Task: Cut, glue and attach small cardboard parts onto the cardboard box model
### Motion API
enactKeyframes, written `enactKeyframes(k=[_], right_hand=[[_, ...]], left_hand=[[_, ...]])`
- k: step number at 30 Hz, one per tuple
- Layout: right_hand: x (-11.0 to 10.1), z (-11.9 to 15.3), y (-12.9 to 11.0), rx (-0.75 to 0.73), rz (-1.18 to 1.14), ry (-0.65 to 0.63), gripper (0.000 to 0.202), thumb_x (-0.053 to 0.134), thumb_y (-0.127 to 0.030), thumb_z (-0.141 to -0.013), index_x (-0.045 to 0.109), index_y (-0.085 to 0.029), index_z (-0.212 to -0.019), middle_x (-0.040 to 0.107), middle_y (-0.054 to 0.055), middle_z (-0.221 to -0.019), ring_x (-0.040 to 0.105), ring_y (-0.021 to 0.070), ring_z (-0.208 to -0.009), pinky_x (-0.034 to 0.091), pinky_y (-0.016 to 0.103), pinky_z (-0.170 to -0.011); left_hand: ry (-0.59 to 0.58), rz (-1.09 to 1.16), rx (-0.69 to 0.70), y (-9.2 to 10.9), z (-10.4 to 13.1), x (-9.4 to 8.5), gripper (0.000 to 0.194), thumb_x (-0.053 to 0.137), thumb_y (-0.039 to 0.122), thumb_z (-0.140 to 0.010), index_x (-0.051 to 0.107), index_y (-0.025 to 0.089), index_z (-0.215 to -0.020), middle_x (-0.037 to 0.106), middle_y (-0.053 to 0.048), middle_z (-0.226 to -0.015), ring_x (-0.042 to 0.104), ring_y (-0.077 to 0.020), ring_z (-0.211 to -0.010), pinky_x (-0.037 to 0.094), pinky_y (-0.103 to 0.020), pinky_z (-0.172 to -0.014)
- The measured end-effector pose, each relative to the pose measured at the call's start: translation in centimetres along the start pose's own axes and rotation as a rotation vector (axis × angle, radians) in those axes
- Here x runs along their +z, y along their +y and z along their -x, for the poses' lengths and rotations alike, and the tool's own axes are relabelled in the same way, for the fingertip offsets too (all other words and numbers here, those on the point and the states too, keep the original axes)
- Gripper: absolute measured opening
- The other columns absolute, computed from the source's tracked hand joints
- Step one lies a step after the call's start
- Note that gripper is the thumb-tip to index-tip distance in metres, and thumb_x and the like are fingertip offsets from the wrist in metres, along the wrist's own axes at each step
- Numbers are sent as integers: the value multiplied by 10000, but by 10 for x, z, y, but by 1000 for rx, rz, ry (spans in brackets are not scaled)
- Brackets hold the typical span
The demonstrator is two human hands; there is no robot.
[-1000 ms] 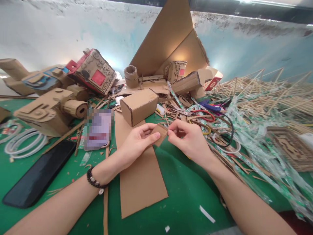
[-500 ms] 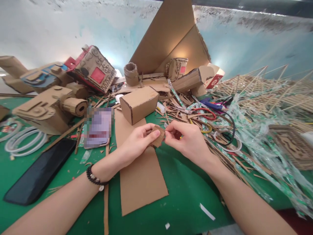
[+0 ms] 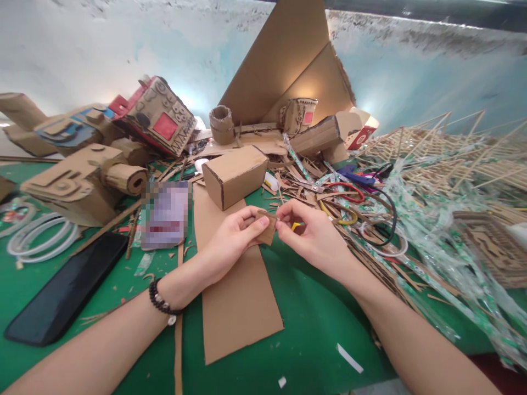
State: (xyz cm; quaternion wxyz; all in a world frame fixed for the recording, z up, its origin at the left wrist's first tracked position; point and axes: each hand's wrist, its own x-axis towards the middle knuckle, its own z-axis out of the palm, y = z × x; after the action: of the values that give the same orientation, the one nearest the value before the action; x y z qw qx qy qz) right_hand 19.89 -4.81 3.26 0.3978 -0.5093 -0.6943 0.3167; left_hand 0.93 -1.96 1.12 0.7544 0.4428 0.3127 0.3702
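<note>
A small piece of cardboard (image 3: pixel 267 229) is held over the middle of the table, pinched between the thumb and fingers of my left hand (image 3: pixel 234 238). My right hand (image 3: pixel 317 238) meets its right edge, thumb and forefinger pinched together there. Something yellow (image 3: pixel 296 225) shows within the curl of my right fingers; its kind, and whether it is gripped, I cannot tell. Below my left hand lies a flat cardboard sheet (image 3: pixel 239 318). A closed cardboard box (image 3: pixel 236 175) stands just beyond both hands, on the sheet's far end.
Cardboard models (image 3: pixel 74 186) crowd the left, near a black pouch (image 3: pixel 69 288) and a coiled clear tube (image 3: pixel 43 238). Red-handled scissors (image 3: pixel 348 192) lie among scraps at right. Plastic wrapping (image 3: pixel 428 236) and thin sticks (image 3: pixel 453 148) fill the far right. A large cardboard panel (image 3: pixel 280 60) leans against the wall.
The small cardboard piece has turned slightly and its face shows more. My right fingers have shifted a little at its edge, and more of the yellow thing shows.
</note>
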Motion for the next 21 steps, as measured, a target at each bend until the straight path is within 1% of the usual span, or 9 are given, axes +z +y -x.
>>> enactKeyframes(k=[6,11,15,21], right_hand=[[1,2,-1,-3,47,51,30,622,-200,-822,603,-223,-825,617,-25,-713,578,127,-647,465,218,-593],[2,3,-2,-7,58,59,29,630,-194,-792,612,-217,-792,601,-36,-670,549,114,-602,446,211,-569],[2,2,-3,48,-33,34,23,632,-189,-788,626,-212,-786,604,-32,-677,541,112,-609,442,206,-555],[-1,2,-7,130,-231,-28,19,639,-190,-802,650,-203,-809,607,-49,-660,567,98,-545,476,210,-538]], left_hand=[[-84,6,-12,0,0,-1,267,791,399,-921,695,187,-1052,726,-35,-962,691,-170,-913,555,-349,-954],[-96,-48,9,2,1,0,263,770,413,-936,698,183,-1040,682,-18,-880,668,-164,-888,541,-310,-906],[-112,-57,24,3,1,-1,255,764,409,-943,694,188,-1049,666,-14,-883,657,-164,-902,527,-303,-914],[-190,45,-42,5,3,0,194,739,365,-969,673,196,-1038,682,-25,-950,680,-152,-890,540,-299,-898]])
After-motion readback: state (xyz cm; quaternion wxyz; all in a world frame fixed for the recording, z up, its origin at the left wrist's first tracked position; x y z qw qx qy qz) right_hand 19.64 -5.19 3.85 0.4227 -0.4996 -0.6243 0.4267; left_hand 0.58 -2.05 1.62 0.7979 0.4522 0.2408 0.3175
